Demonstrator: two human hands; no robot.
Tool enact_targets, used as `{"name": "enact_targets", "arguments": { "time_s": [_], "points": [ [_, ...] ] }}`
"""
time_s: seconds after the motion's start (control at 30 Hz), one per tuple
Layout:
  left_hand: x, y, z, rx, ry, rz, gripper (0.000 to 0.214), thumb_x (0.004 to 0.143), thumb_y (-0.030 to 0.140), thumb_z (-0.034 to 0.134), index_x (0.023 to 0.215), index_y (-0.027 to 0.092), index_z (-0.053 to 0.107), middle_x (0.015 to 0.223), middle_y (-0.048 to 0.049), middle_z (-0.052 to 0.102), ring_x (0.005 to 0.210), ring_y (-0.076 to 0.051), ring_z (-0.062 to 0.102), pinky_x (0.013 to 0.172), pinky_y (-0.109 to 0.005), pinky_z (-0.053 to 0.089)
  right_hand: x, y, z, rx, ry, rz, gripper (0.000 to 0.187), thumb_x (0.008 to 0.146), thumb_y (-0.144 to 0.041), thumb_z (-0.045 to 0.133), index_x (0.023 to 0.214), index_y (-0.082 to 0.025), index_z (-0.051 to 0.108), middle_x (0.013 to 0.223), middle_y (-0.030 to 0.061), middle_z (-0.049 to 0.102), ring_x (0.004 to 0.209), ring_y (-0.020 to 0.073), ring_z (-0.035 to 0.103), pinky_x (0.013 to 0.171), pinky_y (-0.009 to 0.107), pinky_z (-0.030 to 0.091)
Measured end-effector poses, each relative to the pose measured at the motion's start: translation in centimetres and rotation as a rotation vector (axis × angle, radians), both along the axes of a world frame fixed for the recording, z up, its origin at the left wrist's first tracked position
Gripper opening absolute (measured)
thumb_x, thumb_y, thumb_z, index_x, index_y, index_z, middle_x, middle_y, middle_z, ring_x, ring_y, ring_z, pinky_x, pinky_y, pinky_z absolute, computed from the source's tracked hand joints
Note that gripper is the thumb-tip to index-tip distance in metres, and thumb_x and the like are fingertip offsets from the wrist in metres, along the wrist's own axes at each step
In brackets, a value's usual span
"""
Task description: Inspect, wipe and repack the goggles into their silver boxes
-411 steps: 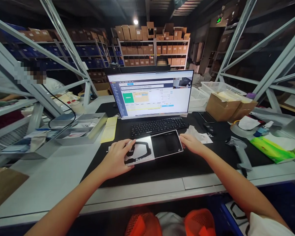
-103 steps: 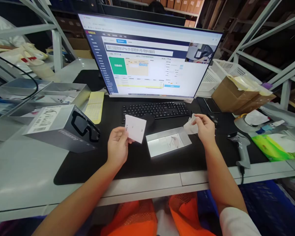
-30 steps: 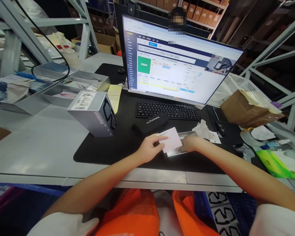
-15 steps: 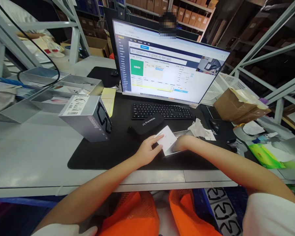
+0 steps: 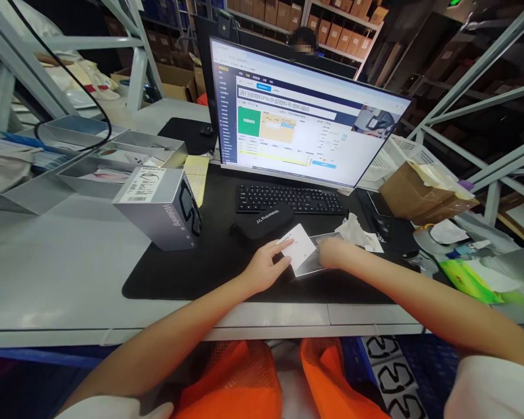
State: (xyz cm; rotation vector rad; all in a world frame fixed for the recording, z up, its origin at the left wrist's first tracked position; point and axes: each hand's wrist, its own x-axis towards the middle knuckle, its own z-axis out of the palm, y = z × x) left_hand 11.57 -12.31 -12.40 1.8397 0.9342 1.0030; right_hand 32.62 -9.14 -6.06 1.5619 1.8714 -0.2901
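Note:
My left hand (image 5: pixel 267 267) holds a white card or booklet (image 5: pixel 297 245) by its left side, one finger lying across its face. The card is tilted over an open, shallow grey box (image 5: pixel 308 269) on the black desk mat. My right hand (image 5: pixel 335 254) reaches down into that box from the right, and its fingers are hidden there. Just behind the left hand lies a black zip case (image 5: pixel 266 224) with white lettering. To the left a tall grey product box (image 5: pixel 161 212) stands upright with a label on top.
A monitor (image 5: pixel 305 116) and a black keyboard (image 5: pixel 288 199) stand behind the hands. Crumpled white paper (image 5: pixel 356 231) lies right of the box. Grey trays (image 5: pixel 126 157) with papers sit at left, a brown carton (image 5: pixel 419 192) at right. Another person's head shows beyond the monitor.
My right hand has shifted slightly to the right within the grey box. The left hand keeps the card in nearly the same spot. An orange panel has appeared on the screen.

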Motion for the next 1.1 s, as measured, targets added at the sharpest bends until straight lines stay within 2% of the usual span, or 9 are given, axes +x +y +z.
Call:
{"name": "enact_targets", "arguments": {
  "time_s": [0.23, 0.37, 0.53, 0.67, 0.73, 0.8, 0.9, 1.0, 1.1],
  "points": [
    [0.0, 0.0, -0.2, -0.030, -0.018, 0.004, 0.046, 0.090, 0.034, 0.058, 0.132, 0.018, 0.065, 0.130, -0.0130, 0.066, 0.120, -0.028, 0.062, 0.108, -0.041, 0.047, 3.2, -2.2, 4.1, 0.272, -0.023, -0.016, 0.027, 0.091, -0.011, 0.049, 0.102, -0.008, 0.073, 0.100, 0.0230, 0.072, 0.096, 0.0339, 0.071, 0.080, 0.040, 0.052],
    [0.0, 0.3, -0.4, -0.100, -0.077, 0.025, 0.045, 0.090, 0.038, 0.060, 0.131, 0.020, 0.067, 0.128, -0.0117, 0.067, 0.118, -0.028, 0.063, 0.109, -0.042, 0.045, 5.9, -4.6, 6.5, 0.664, 0.168, 0.040, 0.028, 0.098, -0.025, 0.046, 0.102, -0.016, 0.072, 0.092, 0.0140, 0.074, 0.085, 0.0289, 0.071, 0.073, 0.037, 0.052],
    [0.3, 0.2, -0.2, -0.329, -0.369, -0.010, 0.053, 0.089, 0.058, 0.059, 0.121, 0.018, 0.073, 0.128, -0.0129, 0.069, 0.119, -0.031, 0.062, 0.110, -0.045, 0.043, 4.8, -7.4, 4.5, 1.216, 0.747, 0.395, 0.023, 0.094, -0.016, 0.054, 0.106, -0.023, 0.072, 0.105, 0.0090, 0.070, 0.103, 0.0213, 0.066, 0.090, 0.036, 0.052],
    [0.7, -0.5, 0.7, -0.521, -0.552, -0.070, 0.068, 0.075, 0.053, 0.078, 0.132, 0.017, 0.065, 0.122, -0.0139, 0.072, 0.107, -0.030, 0.068, 0.097, -0.042, 0.052, 2.2, -9.0, 1.3, 1.091, 0.834, 0.610, 0.030, 0.088, -0.013, 0.058, 0.113, -0.026, 0.070, 0.135, 0.0117, 0.059, 0.136, 0.0304, 0.047, 0.108, 0.054, 0.041],
    [0.9, -0.8, 1.3, -0.543, -0.514, -0.007, 0.071, 0.070, 0.046, 0.084, 0.132, 0.016, 0.065, 0.117, -0.0132, 0.074, 0.099, -0.027, 0.070, 0.090, -0.038, 0.055, 1.4, -9.4, 0.1, 0.959, 0.909, 0.530, 0.040, 0.087, -0.016, 0.057, 0.125, -0.024, 0.064, 0.153, 0.0140, 0.043, 0.147, 0.0337, 0.033, 0.114, 0.061, 0.031],
    [1.0, -1.2, 1.8, -0.517, -0.419, 0.046, 0.072, 0.069, 0.047, 0.084, 0.130, 0.014, 0.066, 0.105, -0.0120, 0.076, 0.084, -0.023, 0.071, 0.078, -0.034, 0.057, 0.9, -9.7, -0.9, 0.909, 1.077, 0.296, 0.054, 0.088, -0.022, 0.058, 0.141, -0.021, 0.051, 0.158, 0.0172, 0.035, 0.148, 0.0338, 0.031, 0.116, 0.061, 0.030],
    [1.0, -1.8, 1.9, -0.437, -0.294, 0.066, 0.081, 0.072, 0.049, 0.081, 0.140, 0.014, 0.056, 0.086, -0.0061, 0.074, 0.061, -0.015, 0.064, 0.060, -0.027, 0.054, 0.4, -9.5, -2.2, 0.751, 1.375, -0.145, 0.060, 0.088, -0.031, 0.060, 0.145, -0.016, 0.046, 0.134, 0.0176, 0.061, 0.119, 0.0289, 0.061, 0.100, 0.048, 0.051],
    [0.9, -2.2, 1.4, -0.365, -0.282, 0.017, 0.084, 0.081, 0.048, 0.074, 0.151, 0.019, 0.039, 0.087, -0.0040, 0.071, 0.064, -0.015, 0.066, 0.064, -0.027, 0.056, 1.1, -9.0, -2.7, 0.543, 1.507, -0.355, 0.039, 0.091, -0.031, 0.054, 0.126, -0.016, 0.062, 0.103, 0.0099, 0.073, 0.087, 0.0222, 0.069, 0.080, 0.036, 0.058],
    [0.5, -1.9, 0.8, -0.281, -0.297, -0.031, 0.074, 0.088, 0.047, 0.066, 0.152, 0.024, 0.036, 0.108, -0.0091, 0.070, 0.087, -0.020, 0.072, 0.084, -0.035, 0.058, 4.6, -8.5, -1.1, 0.763, 1.232, -0.430, 0.034, 0.097, -0.030, 0.046, 0.123, -0.016, 0.064, 0.117, 0.0114, 0.069, 0.101, 0.0216, 0.067, 0.088, 0.032, 0.055]
  ]
}}
